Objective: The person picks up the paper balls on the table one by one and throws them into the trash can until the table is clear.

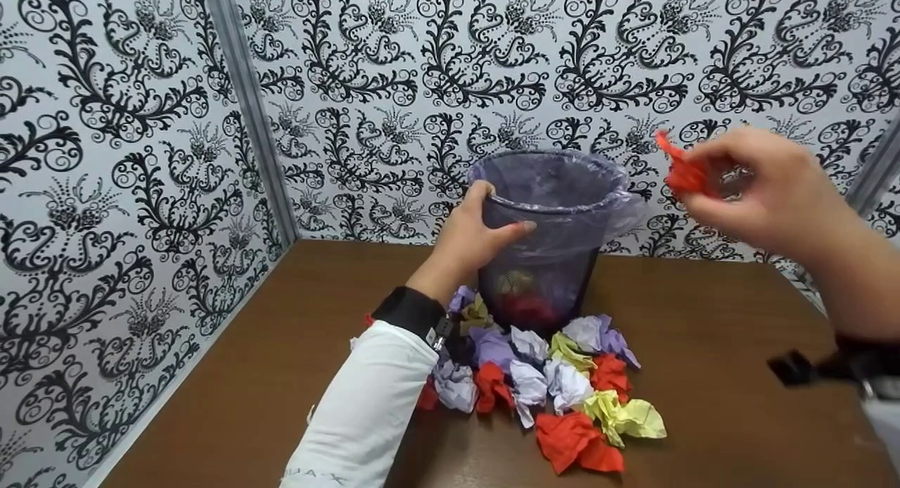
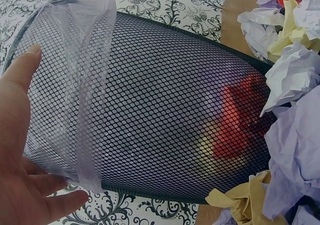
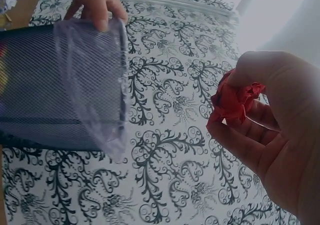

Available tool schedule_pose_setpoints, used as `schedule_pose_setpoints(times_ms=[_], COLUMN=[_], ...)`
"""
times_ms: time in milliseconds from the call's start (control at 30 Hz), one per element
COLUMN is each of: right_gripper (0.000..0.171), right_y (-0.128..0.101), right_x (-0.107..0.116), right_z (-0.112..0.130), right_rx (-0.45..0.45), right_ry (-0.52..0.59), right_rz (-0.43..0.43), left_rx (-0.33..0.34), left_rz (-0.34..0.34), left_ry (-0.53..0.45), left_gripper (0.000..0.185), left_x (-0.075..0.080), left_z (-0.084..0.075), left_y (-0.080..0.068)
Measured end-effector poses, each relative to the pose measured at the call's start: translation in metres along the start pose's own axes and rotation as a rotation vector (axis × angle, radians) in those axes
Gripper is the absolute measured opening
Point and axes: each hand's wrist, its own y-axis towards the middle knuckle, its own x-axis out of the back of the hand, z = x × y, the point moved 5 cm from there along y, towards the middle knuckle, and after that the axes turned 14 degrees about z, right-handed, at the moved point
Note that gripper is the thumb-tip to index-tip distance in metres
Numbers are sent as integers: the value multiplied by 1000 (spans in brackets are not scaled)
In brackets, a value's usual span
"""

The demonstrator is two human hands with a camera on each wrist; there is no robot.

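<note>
A dark mesh wastebasket (image 1: 541, 263) lined with a clear plastic bag (image 1: 622, 207) stands on the table, tilted slightly in the head view. My left hand (image 1: 474, 231) grips its rim on the near left side, thumb outside over the bag's folded edge. Raised to the right of the rim, my right hand (image 1: 773, 185) pinches a crumpled red paper ball (image 1: 688, 175) between thumb and fingers. The right wrist view shows that red paper (image 3: 235, 102) apart from the basket. Through the mesh, red and yellow crumpled paper (image 2: 235, 125) shows at the bottom.
Several crumpled paper balls in white, purple, yellow and red lie around the basket's foot, among them a red one (image 1: 576, 442) and a yellow one (image 1: 626, 416) nearest me. The brown table (image 1: 717, 375) meets patterned wall panels (image 1: 394, 66) behind and at the left.
</note>
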Motion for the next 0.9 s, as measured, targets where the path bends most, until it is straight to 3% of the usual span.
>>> schedule_pose_setpoints(times_ms=[167, 300, 500, 633, 900], right_gripper=[26, 24, 25, 31, 35], right_y=[38, 62, 93, 108, 132], right_x=[3, 2, -6, -15, -47], right_z=[-1, -4, -13, -19, -32], right_rx=[-111, -170, -208, -240, -301], right_ry=[-26, 41, 76, 38, 65], right_rz=[90, 137, 181, 216, 289], left_rx=[-2, -11, -5, -8, -20], left_rz=[-5, -6, 1, 2, -11], left_ry=[6, 7, -9, -14, 6], left_gripper=[76, 74, 73, 72, 71], left_x=[0, 0, -2, -2, 0], left_z=[0, -1, -3, -3, -2], left_y=[1, 1, 0, 0, 0])
